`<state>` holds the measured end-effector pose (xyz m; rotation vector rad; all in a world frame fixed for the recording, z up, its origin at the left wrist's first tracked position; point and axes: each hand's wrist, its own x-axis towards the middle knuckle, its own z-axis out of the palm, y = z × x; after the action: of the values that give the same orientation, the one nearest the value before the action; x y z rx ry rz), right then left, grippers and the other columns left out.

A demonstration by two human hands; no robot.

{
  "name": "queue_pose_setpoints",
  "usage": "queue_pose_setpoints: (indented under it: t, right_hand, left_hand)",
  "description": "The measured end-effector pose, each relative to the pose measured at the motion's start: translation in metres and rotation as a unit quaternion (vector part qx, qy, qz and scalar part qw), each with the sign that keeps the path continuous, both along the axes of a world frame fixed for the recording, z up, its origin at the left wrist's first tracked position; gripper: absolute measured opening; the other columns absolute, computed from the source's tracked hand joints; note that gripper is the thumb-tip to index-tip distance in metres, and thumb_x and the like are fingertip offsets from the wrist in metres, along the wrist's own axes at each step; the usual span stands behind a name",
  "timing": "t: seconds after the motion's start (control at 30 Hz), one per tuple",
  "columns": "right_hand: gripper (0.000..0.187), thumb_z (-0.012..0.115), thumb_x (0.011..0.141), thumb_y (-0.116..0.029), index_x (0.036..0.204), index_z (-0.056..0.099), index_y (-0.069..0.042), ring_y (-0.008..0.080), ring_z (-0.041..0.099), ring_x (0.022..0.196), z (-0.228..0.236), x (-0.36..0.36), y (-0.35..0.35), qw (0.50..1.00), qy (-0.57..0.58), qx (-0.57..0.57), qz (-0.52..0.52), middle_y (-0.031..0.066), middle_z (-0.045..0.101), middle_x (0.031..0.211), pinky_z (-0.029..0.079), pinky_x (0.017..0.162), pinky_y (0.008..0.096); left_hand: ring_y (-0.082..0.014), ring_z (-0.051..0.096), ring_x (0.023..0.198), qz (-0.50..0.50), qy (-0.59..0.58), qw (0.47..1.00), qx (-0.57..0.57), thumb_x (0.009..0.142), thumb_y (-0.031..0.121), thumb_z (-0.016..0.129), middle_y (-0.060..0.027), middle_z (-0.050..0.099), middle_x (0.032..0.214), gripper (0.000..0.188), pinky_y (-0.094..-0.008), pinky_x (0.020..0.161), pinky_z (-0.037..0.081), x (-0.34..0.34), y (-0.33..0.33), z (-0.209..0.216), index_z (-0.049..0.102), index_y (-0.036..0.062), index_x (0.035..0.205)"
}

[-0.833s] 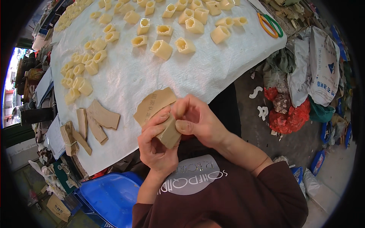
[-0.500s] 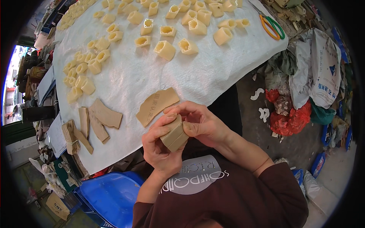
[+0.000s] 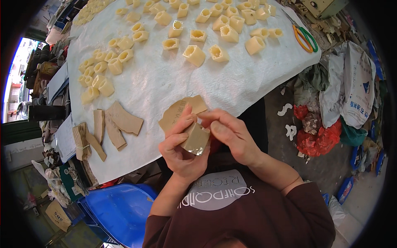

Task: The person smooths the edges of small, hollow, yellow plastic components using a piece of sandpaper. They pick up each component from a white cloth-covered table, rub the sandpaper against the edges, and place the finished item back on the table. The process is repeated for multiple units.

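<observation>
1. Since the earlier frames the hands have drawn back from over the flat tan sheet (image 3: pixel 178 110), and the small tan block (image 3: pixel 195 139) now sits lower, near the person's chest, just off the table's near edge.
2. Far left, a bundle of tan strips (image 3: pixel 81 141) tied with a band lies at the edge of the white cloth (image 3: pixel 165 82), with loose folded tan pieces (image 3: pixel 118 122) just beside it.
3. Below them, off the table, stands a blue plastic bin (image 3: pixel 113 208).
4. The left hand (image 3: pixel 182 151) is closed around the block from below, thumb pressed along its left face.
5. The right hand (image 3: pixel 231 134) pinches the block's upper right corner with its fingertips, closed on it.
6. The flat tan sheet lies on the cloth just beyond the hands, partly hidden by the left thumb.
7. Across the far cloth, many small pale yellow folded boxes (image 3: pixel 194 55) stand in loose rows.
8. At the far right corner of the cloth lie scissors (image 3: pixel 305 38) with orange and green handles, and bags and red netting (image 3: pixel 316 138) sit on the floor.
</observation>
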<state>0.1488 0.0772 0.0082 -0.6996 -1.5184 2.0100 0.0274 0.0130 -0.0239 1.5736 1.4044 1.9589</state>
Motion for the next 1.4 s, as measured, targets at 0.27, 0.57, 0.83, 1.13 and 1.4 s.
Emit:
queue_pose_setpoints:
  t: [0.27,0.57,0.83,1.13,1.4]
  right_hand:
    - [0.026,0.046,0.09,-0.012,0.111,0.049,0.003,0.0083,0.048,0.089,0.003,-0.004,-0.005,0.991,0.044,-0.126,-0.014,0.0048,0.052,0.099,0.041,0.078,0.0232]
    - [0.033,0.044,0.089,-0.009,0.12,0.04,0.002,0.0095,0.047,0.094,-0.004,-0.012,-0.018,0.995,0.05,-0.086,-0.028,0.0067,0.047,0.106,0.04,0.082,0.025]
    - [0.052,0.044,0.087,-0.006,0.134,0.023,0.002,0.016,0.038,0.115,-0.013,-0.015,-0.027,0.998,0.056,-0.039,-0.001,0.0099,0.039,0.122,0.032,0.097,0.0305]
    - [0.059,0.053,0.083,-0.005,0.135,0.024,0.001,0.0156,0.042,0.11,-0.017,-0.01,-0.019,0.999,0.004,0.029,0.044,0.0093,0.041,0.118,0.036,0.092,0.03]
    - [0.037,0.054,0.082,-0.006,0.117,0.044,0.002,0.0071,0.05,0.084,-0.009,-0.007,-0.01,1.0,-0.012,-0.007,0.007,0.0028,0.051,0.097,0.043,0.072,0.0231]
  left_hand:
    - [-0.0448,0.04,0.117,-0.022,0.039,0.999,-0.007,0.069,-0.01,0.066,-0.0209,0.045,0.118,0.05,-0.0475,0.096,0.04,0.002,0.003,-0.001,0.03,0.0063,0.099]
    - [-0.0366,0.05,0.109,0.032,0.091,0.995,0.0,0.072,-0.006,0.066,-0.0232,0.048,0.116,0.049,-0.0452,0.092,0.041,0.001,0.003,-0.01,0.031,0.0081,0.104]
    - [-0.0346,0.05,0.108,0.059,0.097,0.994,0.001,0.072,0.001,0.069,-0.0226,0.048,0.116,0.051,-0.0442,0.09,0.042,-0.001,0.001,-0.017,0.032,0.0088,0.106]
    - [-0.0354,0.049,0.11,0.047,-0.005,0.998,-0.046,0.074,0.001,0.068,-0.0216,0.048,0.118,0.047,-0.0427,0.091,0.043,0.002,0.0,-0.014,0.03,0.0086,0.102]
    - [-0.0375,0.05,0.109,0.035,0.036,0.999,-0.02,0.073,-0.005,0.065,-0.0217,0.049,0.116,0.048,-0.0452,0.091,0.042,0.003,-0.002,-0.019,0.031,0.009,0.105]
